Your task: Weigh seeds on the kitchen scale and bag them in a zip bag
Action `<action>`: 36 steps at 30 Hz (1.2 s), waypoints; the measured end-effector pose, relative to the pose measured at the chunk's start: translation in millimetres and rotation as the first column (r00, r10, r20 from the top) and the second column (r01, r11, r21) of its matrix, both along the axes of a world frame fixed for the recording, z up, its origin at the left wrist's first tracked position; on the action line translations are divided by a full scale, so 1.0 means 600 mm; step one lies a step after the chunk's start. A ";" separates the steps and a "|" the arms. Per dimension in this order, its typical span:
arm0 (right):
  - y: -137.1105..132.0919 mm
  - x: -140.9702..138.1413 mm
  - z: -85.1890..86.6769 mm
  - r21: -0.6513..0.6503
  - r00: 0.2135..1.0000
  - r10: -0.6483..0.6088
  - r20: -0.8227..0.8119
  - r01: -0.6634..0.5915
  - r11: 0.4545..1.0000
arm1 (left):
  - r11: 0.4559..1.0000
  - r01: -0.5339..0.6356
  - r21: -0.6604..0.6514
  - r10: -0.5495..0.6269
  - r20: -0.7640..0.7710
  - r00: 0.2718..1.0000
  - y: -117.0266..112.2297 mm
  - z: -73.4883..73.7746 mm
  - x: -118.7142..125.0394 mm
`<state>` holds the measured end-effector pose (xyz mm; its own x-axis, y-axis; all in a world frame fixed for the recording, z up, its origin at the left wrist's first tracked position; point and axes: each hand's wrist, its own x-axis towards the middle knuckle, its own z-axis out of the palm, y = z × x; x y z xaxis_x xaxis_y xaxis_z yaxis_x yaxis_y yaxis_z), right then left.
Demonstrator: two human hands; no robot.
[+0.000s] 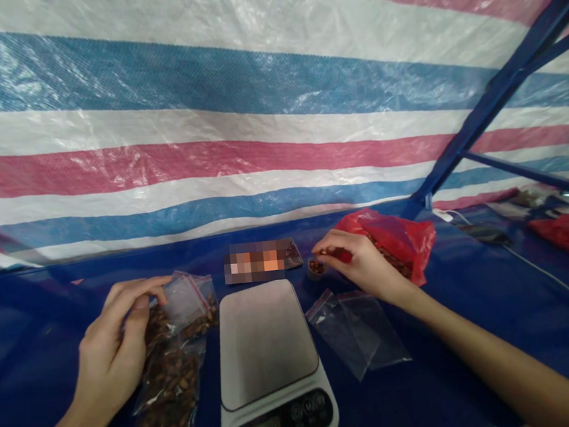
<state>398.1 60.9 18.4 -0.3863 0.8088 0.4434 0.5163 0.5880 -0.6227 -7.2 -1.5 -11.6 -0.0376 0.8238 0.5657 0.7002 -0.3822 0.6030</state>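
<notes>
My left hand [114, 341] is curled at the upper edge of a clear zip bag [187, 298] filled with brown bean-like pieces. Its index fingertip touches the bag near the red-striped seal, with the thumb beside it. That bag lies on top of other filled zip bags [168, 396]. My right hand [358, 257] pinches a small brown piece [323, 251] just above a little cup [316, 269] that holds more brown pieces. Behind this hand, a red plastic bag [419, 245] lies open with brown pieces inside. A white kitchen scale [269, 348] stands between my hands, its plate bare.
Flat clear zip bags [359, 333] lie right of the scale. A dark box with a blurred picture [290, 253] lies behind it. A blue metal frame [484, 103] rises at right. Striped sheeting [239, 151] hangs behind the blue table [457, 364]; a cable [554, 276] crosses at right.
</notes>
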 end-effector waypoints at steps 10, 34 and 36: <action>-0.007 0.006 -0.008 0.046 0.982 0.133 0.131 -0.140 0.989 | 1.000 0.021 -0.004 -0.021 0.009 1.000 -0.002 0.003 0.003; 0.032 0.281 0.003 -0.369 0.876 -0.070 0.477 0.271 0.889 | 0.999 -0.027 0.026 0.026 0.037 0.999 0.012 0.006 -0.009; 0.034 0.267 -0.004 -0.305 0.860 -0.061 0.507 0.245 0.920 | 0.998 -0.046 0.031 0.044 0.038 0.998 0.013 0.007 -0.011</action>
